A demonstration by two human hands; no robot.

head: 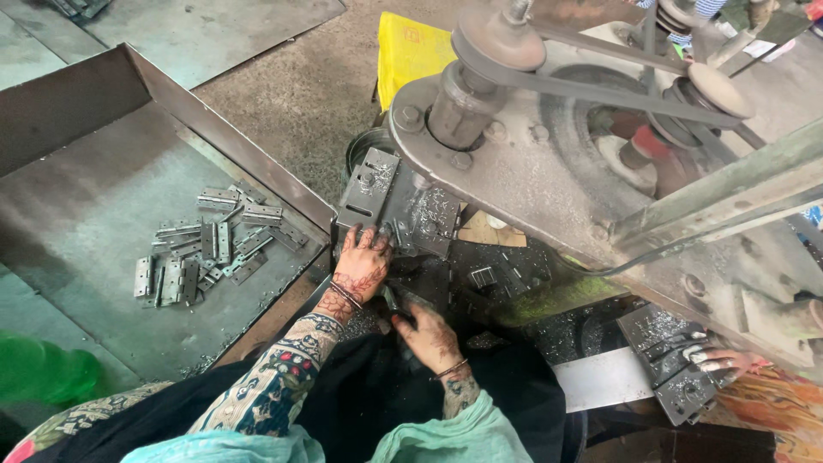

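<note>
At far left, a metal tray (pixel 103 171) holds a loose pile of flat hinges (pixel 210 249). Right of it, the left hand (pixel 362 261) lies fingers spread against the press block (pixel 399 206), clamping nothing. Just near and right, the right hand (pixel 429 334) is closed around a dark small part (pixel 399 310). At far right, another person's hand (pixel 716 360) rests on a second block (pixel 673 360).

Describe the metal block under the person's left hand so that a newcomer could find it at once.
Start at the large belt-driven machine. Below its round housing sits a grey metal block, speckled with filings, where the left hand rests. Unlike the loose hinges in the tray, it is fixed to the machine.
</note>
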